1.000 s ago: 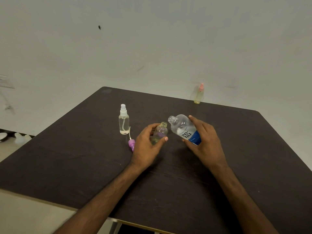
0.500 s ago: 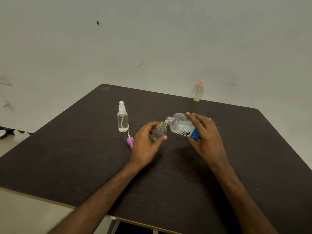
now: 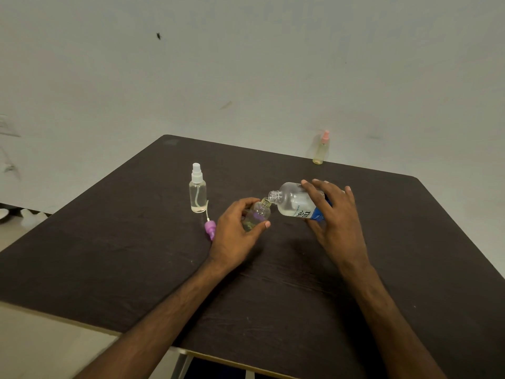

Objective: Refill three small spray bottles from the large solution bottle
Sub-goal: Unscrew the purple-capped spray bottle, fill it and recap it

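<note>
My left hand (image 3: 235, 231) grips a small uncapped clear spray bottle (image 3: 258, 214) standing near the middle of the dark table (image 3: 109, 255). My right hand (image 3: 336, 214) holds the large solution bottle (image 3: 293, 203), clear with a blue label, tipped nearly flat so its open mouth touches the small bottle's neck. The small bottle's purple spray cap (image 3: 210, 230) with its dip tube lies on the table just left of my left hand. A second spray bottle with a white cap (image 3: 197, 191) stands upright further left. A third, pink-capped bottle (image 3: 321, 149) stands at the table's far edge.
A plain pale wall rises behind the table. The table's near edge and a metal leg (image 3: 180, 362) show at the bottom. Pale floor lies to the left, with a few white objects (image 3: 27, 214) by the wall.
My right hand has tilted the large bottle further down and brought its mouth against the small bottle's neck. My left hand has kept its grip on the small bottle.
</note>
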The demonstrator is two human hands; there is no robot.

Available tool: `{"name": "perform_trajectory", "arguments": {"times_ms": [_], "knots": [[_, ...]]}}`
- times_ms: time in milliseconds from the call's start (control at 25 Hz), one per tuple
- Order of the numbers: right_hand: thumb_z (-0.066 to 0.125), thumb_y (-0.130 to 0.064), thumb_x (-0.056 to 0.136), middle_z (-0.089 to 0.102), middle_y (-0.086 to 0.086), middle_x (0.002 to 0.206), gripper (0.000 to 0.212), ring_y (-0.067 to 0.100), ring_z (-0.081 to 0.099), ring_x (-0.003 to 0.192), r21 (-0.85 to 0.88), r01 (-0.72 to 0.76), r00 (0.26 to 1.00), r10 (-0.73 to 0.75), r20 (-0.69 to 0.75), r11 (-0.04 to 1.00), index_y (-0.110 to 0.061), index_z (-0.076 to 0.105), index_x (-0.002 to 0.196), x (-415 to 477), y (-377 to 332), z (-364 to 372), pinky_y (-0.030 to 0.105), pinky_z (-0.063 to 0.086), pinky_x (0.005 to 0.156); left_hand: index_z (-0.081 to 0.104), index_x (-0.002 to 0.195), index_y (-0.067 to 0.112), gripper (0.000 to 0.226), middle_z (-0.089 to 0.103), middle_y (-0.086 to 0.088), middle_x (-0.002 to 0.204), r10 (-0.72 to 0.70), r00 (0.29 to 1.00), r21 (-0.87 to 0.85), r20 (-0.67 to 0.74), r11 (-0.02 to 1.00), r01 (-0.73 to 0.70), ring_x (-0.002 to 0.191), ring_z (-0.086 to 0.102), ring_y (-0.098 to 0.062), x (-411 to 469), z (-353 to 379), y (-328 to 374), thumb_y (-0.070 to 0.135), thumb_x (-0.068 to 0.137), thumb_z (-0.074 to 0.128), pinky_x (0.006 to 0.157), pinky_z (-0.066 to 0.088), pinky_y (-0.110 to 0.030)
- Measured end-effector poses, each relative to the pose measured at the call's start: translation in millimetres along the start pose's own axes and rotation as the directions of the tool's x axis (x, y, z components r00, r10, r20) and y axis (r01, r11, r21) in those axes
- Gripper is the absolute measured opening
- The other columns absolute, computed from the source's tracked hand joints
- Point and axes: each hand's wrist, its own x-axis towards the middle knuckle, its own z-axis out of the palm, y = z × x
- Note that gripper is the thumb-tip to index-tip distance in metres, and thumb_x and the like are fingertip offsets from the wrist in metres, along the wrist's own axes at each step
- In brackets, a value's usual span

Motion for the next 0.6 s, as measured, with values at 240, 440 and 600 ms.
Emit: {"name": "perform_trajectory", "arguments": {"times_ms": [240,440,600], "knots": [[0.086,-0.012,0.071,0.050,0.013,0.142,0.085,0.032,0.044,0.134,-0.028,0.018,1.000,-0.019,-0.013,0.999,-0.020,0.044,0.145,1.3,1.2,0.5,0.058,0.019,0.116,0.063,0.126,0.018,0.051,0.067,0.010,0.114,-0.003,1.000,0.017,0.009,1.000,0.003,0.102,0.063,0.002,0.5,-0.1,-0.5,0.020,0.079,0.084,0.087,0.051,-0.013],[0.085,-0.009,0.072,0.050,0.015,0.142,0.085,0.034,0.044,0.134,-0.034,0.025,0.999,-0.026,-0.029,0.999,-0.020,0.042,0.145,1.8,0.5,-0.5,0.059,0.019,0.116,0.063,0.126,0.018,0.052,0.068,0.009,0.114,0.001,1.000,0.011,0.009,1.000,-0.001,0.102,0.064,-0.002,0.5,0.7,-2.7,0.021,0.079,0.084,0.089,0.053,-0.017],[0.085,-0.009,0.071,0.049,0.015,0.143,0.087,0.034,0.043,0.135,-0.053,0.028,0.999,-0.030,-0.029,0.998,-0.021,0.041,0.145,3.0,0.2,-1.7,0.058,0.018,0.116,0.063,0.126,0.017,0.052,0.067,0.010,0.114,0.000,1.000,0.004,0.006,1.000,0.000,0.101,0.064,0.000,0.8,1.0,-1.7,0.020,0.078,0.084,0.087,0.052,-0.014]]}}
